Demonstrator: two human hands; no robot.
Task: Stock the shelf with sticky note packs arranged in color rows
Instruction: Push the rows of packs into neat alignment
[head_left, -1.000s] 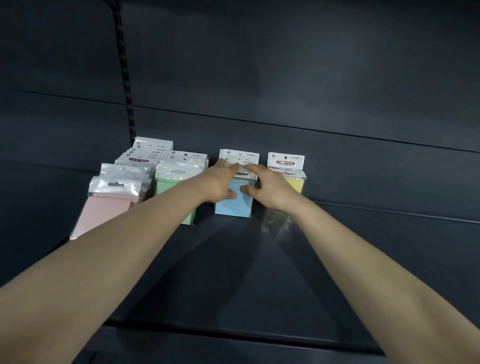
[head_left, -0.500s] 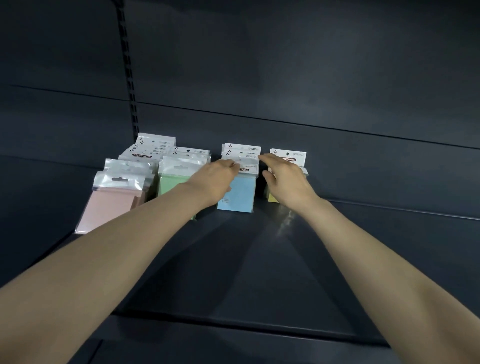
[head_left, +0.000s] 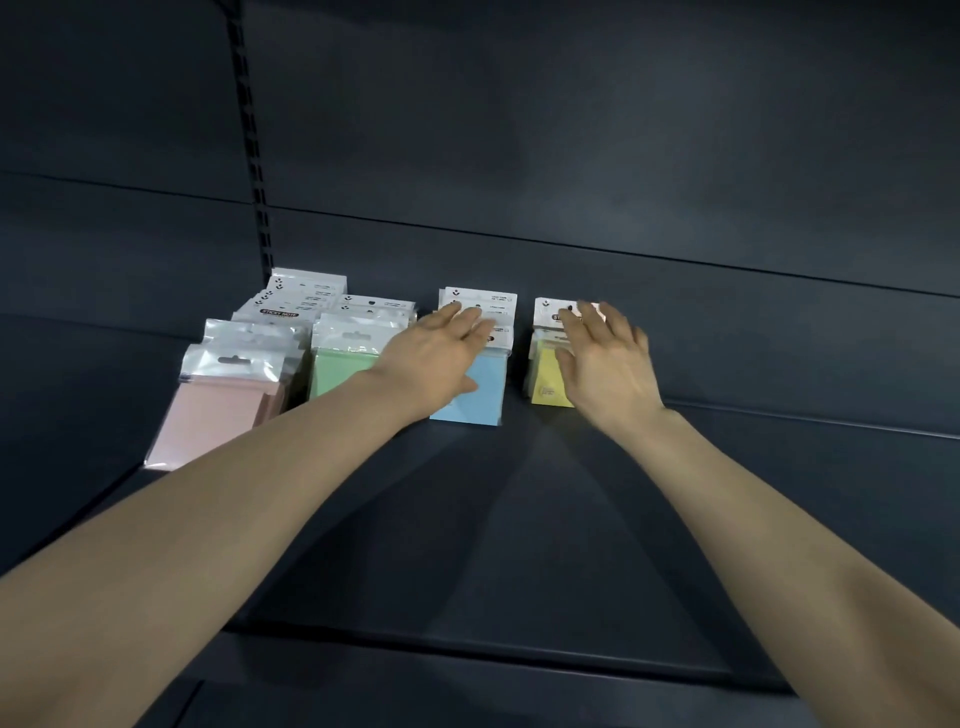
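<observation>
Reaching to the back of a dark shelf (head_left: 519, 545), a person straightened rows of sticky note packs with both hands. A second before, the two hands had met over the blue packs (head_left: 485, 395). The right hand (head_left: 610, 369) had since shifted sideways to the neighbouring yellow packs (head_left: 545, 387), leaving the left hand (head_left: 441, 358) alone on the blue row. That split suggested the blue row was judged nearly settled and the yellow row was getting its turn.

Both hands lay flat and open, fingers straight and slightly spread, gripping nothing. The left hand's fingertips rested on the blue packs' white header cards. The right hand's fingers appeared to rest across the yellow header cards, with the yellow packs just beneath and ahead of its palm, to the thumb side.

Just outside the left hand stood the green packs (head_left: 337, 369), and beyond those, outermost, the pink packs (head_left: 218, 410), their front ones tilted.
</observation>
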